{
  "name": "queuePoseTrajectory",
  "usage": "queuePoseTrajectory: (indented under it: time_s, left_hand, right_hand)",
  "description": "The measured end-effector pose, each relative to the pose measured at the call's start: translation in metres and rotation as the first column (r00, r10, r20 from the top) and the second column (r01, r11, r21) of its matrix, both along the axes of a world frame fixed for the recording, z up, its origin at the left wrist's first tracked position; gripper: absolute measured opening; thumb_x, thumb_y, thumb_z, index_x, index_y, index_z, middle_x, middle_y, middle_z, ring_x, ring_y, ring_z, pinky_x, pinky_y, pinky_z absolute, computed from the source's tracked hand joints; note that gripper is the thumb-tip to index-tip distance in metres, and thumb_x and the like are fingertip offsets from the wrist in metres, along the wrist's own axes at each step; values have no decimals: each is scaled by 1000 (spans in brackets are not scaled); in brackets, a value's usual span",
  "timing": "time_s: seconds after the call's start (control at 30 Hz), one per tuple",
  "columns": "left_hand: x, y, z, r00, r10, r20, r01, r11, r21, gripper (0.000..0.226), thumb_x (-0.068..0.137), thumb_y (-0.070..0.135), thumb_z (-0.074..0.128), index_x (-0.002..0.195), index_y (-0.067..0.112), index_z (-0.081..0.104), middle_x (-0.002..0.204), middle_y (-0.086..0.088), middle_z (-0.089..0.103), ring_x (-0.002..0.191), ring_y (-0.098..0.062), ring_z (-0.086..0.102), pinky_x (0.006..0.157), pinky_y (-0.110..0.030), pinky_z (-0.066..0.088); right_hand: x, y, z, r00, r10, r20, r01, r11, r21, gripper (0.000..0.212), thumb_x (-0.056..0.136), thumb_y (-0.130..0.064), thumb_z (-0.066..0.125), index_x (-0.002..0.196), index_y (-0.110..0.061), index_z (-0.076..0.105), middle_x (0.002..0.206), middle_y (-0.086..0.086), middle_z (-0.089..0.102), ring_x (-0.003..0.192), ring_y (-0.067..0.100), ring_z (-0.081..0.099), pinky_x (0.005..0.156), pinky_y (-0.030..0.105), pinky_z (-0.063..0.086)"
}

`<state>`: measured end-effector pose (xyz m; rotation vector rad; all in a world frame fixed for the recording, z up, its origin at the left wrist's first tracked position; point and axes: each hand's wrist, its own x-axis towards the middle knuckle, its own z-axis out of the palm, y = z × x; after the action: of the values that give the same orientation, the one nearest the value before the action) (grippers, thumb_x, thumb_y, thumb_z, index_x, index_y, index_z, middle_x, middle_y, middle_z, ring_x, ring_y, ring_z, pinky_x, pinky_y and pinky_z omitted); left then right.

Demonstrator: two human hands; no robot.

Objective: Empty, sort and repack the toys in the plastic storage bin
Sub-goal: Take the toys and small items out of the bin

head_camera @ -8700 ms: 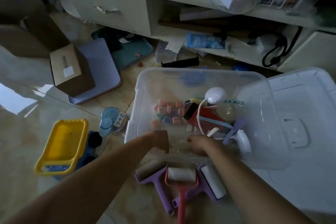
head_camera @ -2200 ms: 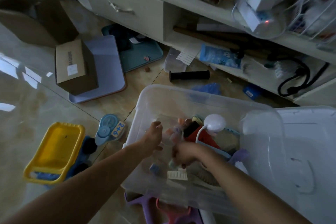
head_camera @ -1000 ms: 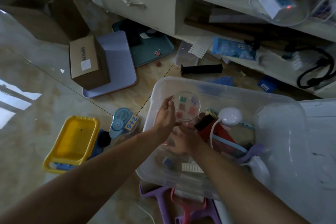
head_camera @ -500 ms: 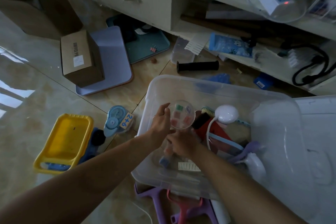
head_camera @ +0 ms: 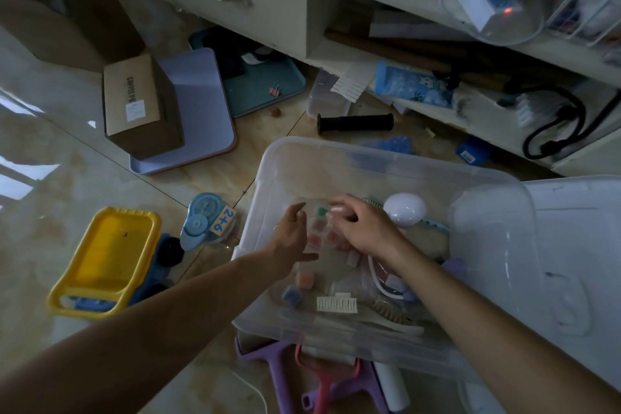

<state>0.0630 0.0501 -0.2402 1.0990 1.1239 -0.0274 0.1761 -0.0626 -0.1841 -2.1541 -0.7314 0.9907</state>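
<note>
A clear plastic storage bin stands on the floor in front of me with both hands inside it. My left hand grips a small clear round jar holding coloured cubes. My right hand hovers over the jar's mouth, its curled fingertips pinching what looks like a pale pink cube. A pink cube and a blue cube lie loose on the bin floor beside a white comb piece. A white round lamp, brushes and other toys fill the bin's right half.
The bin's lid leans at the right. Purple and pink rollers lie under the near rim. Left on the floor sit a yellow-tray toy truck, a blue number toy and a cardboard box. A black grip lies before the cluttered shelf.
The left hand lifted the clear jar out of the bin and has now lowered it again. The right hand rose from the bin floor to the jar's mouth.
</note>
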Motion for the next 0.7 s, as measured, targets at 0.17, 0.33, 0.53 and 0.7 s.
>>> queuePoseTrajectory:
  time_s: [0.17,0.33,0.53,0.7]
  left_hand:
    - [0,4,2,999,36,35,-37,999,22,33,107,37,32,135,30,46,137,-13,44,108,-28,56,67,-43,61]
    - [5,6,1,994,96,46,-98,994,50,35,108,36,28,136,27,46,122,-12,47,105,-30,59,60,-38,61]
    - [3,2,-6,994,95,-49,-90,991,98,37,108,35,25,134,33,50,134,-15,49,112,-36,58,61,-44,62]
    - [2,5,-5,997,69,-48,-65,996,68,38,108,34,25,138,32,47,143,-14,44,115,-36,57,64,-44,62]
  right_hand:
    - [-2,-3,-18,900,-130,417,76,987,145,17,99,-33,54,99,-19,63,90,-1,68,80,16,63,68,33,52]
    - [-31,-16,-45,944,243,221,-165,933,-320,17,98,-31,54,86,-20,57,82,1,65,69,14,64,62,30,52]
    - [-61,-3,-96,623,762,177,-679,639,-363,37,98,-26,49,134,-22,54,128,9,58,113,30,61,88,40,51]
    - [-70,-3,-108,508,784,357,-679,619,-394,35,106,-31,37,129,-8,49,116,18,63,100,31,63,74,32,40]
